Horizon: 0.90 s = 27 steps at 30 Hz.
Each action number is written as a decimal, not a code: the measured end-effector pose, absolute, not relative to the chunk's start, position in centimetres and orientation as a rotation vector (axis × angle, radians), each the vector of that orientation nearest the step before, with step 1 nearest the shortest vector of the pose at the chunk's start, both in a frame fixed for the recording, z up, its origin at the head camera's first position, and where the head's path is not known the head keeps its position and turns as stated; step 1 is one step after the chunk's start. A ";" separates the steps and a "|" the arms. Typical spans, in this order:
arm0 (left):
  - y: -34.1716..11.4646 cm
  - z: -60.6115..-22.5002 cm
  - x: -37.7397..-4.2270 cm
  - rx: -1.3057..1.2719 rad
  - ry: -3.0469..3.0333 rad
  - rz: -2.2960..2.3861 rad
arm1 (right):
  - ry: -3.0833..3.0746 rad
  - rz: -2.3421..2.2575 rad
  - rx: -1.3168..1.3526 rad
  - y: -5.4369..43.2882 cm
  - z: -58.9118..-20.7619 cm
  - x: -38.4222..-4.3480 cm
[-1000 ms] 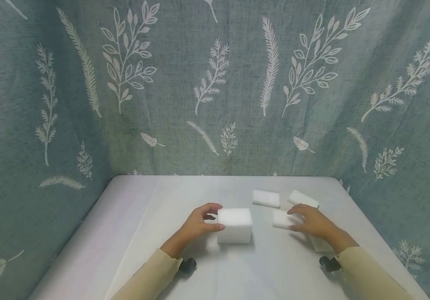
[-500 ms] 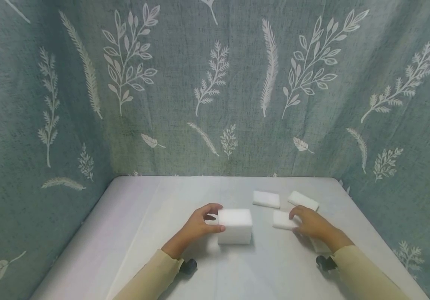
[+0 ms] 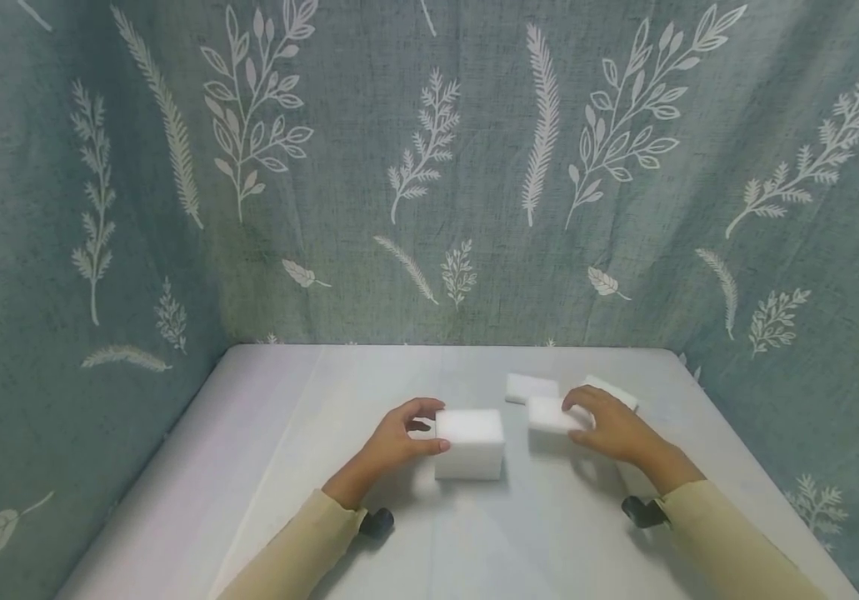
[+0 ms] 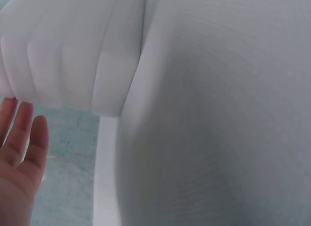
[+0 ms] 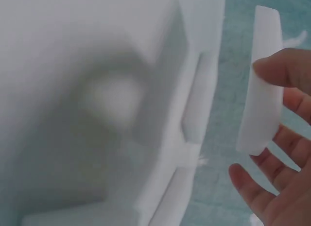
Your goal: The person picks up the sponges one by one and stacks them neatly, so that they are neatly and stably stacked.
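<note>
Near the middle of the table stands a block-like stack of white sponges [image 3: 469, 446]; the left wrist view shows several slabs pressed side by side in the stack [image 4: 77, 60]. My left hand [image 3: 393, 442] holds its left end, thumb at the front face and forefinger behind. In the left wrist view, other fingers [image 4: 22, 133] reach to the slabs' edges. To the right, my right hand [image 3: 615, 429] pinches one white sponge [image 3: 545, 415] by its right end, raised over its shadow. The right wrist view shows the thumb on one broad face of that sponge [image 5: 265, 104], with fingers opposite.
Two more white slabs lie flat behind the right hand, one at the back [image 3: 528, 387] and one further right [image 3: 612, 391]. Another slab [image 3: 633, 480] is partly hidden under the right forearm. A leaf-patterned curtain [image 3: 429, 167] surrounds the white table [image 3: 324, 467].
My right hand has closed on the front sponge, raised it off the table and carried it slightly left. The left hand keeps its hold on the stack. The head view has tilted slightly.
</note>
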<state>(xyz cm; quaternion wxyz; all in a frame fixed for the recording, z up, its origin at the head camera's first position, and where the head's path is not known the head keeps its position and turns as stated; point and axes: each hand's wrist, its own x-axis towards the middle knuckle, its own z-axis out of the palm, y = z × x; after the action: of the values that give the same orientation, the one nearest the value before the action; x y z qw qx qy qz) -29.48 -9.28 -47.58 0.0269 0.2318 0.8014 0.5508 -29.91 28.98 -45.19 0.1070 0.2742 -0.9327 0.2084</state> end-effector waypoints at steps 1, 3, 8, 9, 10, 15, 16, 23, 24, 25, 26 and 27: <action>-9.3 -47.7 -29.3 0.698 2.472 1.701 | -2.734 0.629 0.824 28.7 -45.0 -29.7; -9.3 -47.7 -29.1 0.680 2.471 1.694 | -2.723 0.655 0.849 28.0 -44.5 -29.4; -9.3 -47.3 -28.9 0.671 2.475 1.701 | -2.709 0.716 0.864 26.2 -42.9 -28.8; -9.3 -47.2 -29.0 0.675 2.475 1.706 | -2.701 0.724 0.865 25.8 -42.7 -28.7; -9.3 -47.2 -29.0 0.678 2.472 1.712 | -2.692 0.742 0.870 25.5 -42.5 -28.6; -9.2 -47.3 -28.9 0.702 2.455 1.736 | -2.635 0.799 0.896 24.2 -42.1 -28.3; -9.1 -47.3 -28.9 0.707 2.455 1.739 | -2.621 0.808 0.909 24.1 -42.2 -28.2; -8.9 -47.4 -29.0 0.701 2.450 1.748 | -2.542 0.877 0.987 22.7 -42.4 -28.0; -8.9 -47.4 -29.0 0.699 2.456 1.743 | -2.537 0.895 0.990 22.4 -42.4 -28.0; -8.9 -47.4 -29.1 0.693 2.461 1.740 | -2.531 0.901 0.997 22.2 -42.4 -28.0; -8.9 -47.4 -29.1 0.686 2.466 1.734 | -2.526 0.916 1.004 22.0 -42.4 -28.0; -8.8 -47.5 -29.2 0.679 2.474 1.728 | -2.524 0.930 1.008 21.8 -42.5 -28.0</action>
<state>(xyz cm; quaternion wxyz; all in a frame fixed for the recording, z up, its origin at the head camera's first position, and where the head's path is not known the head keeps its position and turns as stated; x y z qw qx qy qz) -29.20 -8.83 -47.45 0.0241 0.2195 0.7996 0.5585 -27.96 21.79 -42.47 0.1340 0.3477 -0.8708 0.3208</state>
